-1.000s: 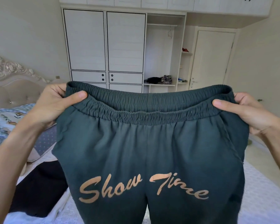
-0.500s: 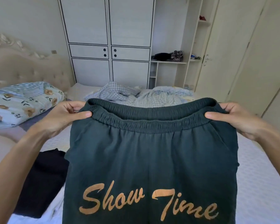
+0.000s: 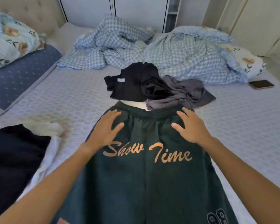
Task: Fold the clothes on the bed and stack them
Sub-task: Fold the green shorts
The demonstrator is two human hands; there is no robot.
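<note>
Dark green pants [image 3: 145,183] with orange "Show Time" lettering lie spread flat on the bed [image 3: 241,126], waistband away from me. My left hand [image 3: 106,128] rests flat on the left side just below the waistband, fingers spread. My right hand [image 3: 189,126] presses flat on the right side the same way. Beyond the waistband lies a crumpled black garment [image 3: 136,83] and a crumpled grey garment [image 3: 184,92], with a bit of white cloth [image 3: 136,104] under them. A folded black garment [image 3: 11,159] on white cloth lies at my left.
A rumpled blue checked duvet [image 3: 152,49] fills the far side of the bed. A phone [image 3: 261,84] lies at the right near the bed's edge. Floral pillows [image 3: 11,39] and a padded headboard [image 3: 31,10] are at the left, with wardrobe doors behind.
The pants were held up in the air by the waistband in both hands; now they lie flat on the bed and both hands have let go and rest open on them.
</note>
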